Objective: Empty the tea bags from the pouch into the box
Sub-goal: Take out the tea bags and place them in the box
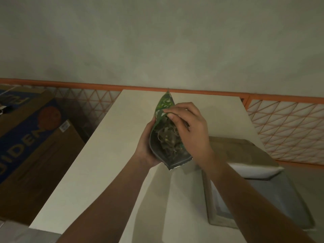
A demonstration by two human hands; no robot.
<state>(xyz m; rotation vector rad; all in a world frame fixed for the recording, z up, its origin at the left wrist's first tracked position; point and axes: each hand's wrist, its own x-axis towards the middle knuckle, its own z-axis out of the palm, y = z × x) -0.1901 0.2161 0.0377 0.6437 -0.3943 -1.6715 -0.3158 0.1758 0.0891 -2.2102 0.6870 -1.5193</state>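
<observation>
A green foil pouch (162,109) is held above the middle of the white table (98,155), its mouth pulled wide open toward me. Tea bags (169,139) with strings lie inside it. My left hand (146,148) grips the pouch's left side from underneath. My right hand (189,128) pinches the right rim of the opening, with the thumb at the edge and the fingers curled over it. An open white box (217,204) with its lid flap raised stands on the table at the right, below my right forearm.
A large brown and blue cardboard carton (33,146) stands on the floor left of the table. A grey wall and an orange lattice barrier (289,127) run behind the table. The table's far edge lies just beyond the pouch.
</observation>
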